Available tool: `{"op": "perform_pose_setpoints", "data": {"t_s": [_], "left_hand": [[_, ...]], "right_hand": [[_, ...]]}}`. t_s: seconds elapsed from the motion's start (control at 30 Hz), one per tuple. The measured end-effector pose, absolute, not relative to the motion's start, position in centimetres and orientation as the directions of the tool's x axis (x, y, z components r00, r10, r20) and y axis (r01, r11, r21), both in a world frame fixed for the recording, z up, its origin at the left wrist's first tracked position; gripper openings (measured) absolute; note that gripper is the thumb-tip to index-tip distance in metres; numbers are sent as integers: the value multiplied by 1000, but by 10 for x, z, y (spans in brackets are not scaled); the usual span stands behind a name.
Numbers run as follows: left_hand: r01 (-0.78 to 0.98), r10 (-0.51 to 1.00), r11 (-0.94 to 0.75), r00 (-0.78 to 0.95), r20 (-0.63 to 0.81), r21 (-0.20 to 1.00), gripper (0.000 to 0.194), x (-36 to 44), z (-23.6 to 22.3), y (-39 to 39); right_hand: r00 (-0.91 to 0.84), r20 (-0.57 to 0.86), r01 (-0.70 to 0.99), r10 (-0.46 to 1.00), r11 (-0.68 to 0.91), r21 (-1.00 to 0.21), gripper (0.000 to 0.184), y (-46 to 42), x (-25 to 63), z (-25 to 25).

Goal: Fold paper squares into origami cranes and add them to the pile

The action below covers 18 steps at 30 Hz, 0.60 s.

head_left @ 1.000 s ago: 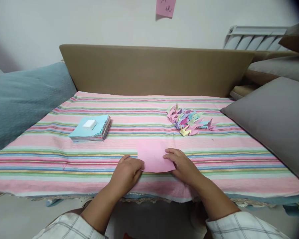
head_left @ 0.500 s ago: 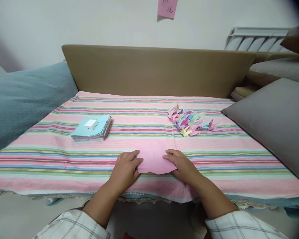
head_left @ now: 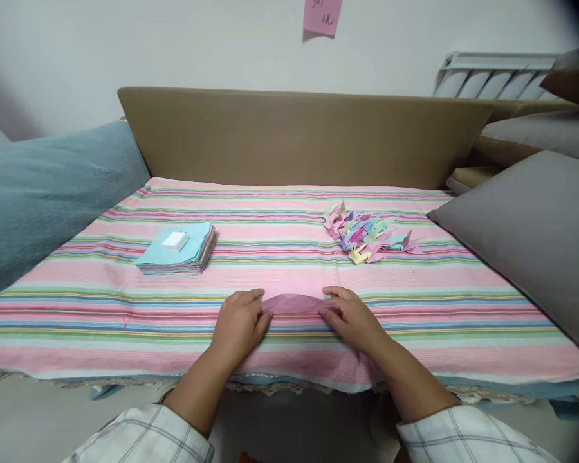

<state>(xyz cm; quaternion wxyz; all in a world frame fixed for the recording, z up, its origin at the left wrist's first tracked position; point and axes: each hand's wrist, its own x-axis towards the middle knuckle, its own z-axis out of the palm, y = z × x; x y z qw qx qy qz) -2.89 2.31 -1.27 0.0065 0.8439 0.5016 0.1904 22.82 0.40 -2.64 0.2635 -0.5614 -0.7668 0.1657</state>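
Observation:
A sheet of pink paper is held between my two hands, its near edge lifted and bent up away from the striped cloth. On its left side, my left hand pinches the edge between thumb and fingers. My right hand grips the opposite side the same way. Beyond my right hand lies a pile of small folded paper cranes in several colours. To the far left of my hands sits a stack of coloured paper, light blue on top, with a small white box resting on it.
A brown backrest stands behind the cloth. At the left is a blue cushion, at the right a grey cushion. A pink note is stuck to the wall, and a white radiator shows at the back right.
The pink paper lay broad and nearly flat toward me; now its near part is raised and bent away, showing as a narrow strip. Both hands have turned slightly with it.

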Motion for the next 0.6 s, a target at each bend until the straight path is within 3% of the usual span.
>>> {"op": "perform_pose_setpoints", "data": {"t_s": [0.17, 0.6], "left_hand": [[874, 861, -456, 387, 329, 167, 33, -28, -11, 24], [914, 901, -365, 300, 313, 175, 24, -19, -7, 23]], "right_hand": [[-182, 203, 804, 962, 265, -533, 28, 7, 225, -28], [-32, 193, 860, 981, 125, -495, 27, 10, 216, -32]]}}
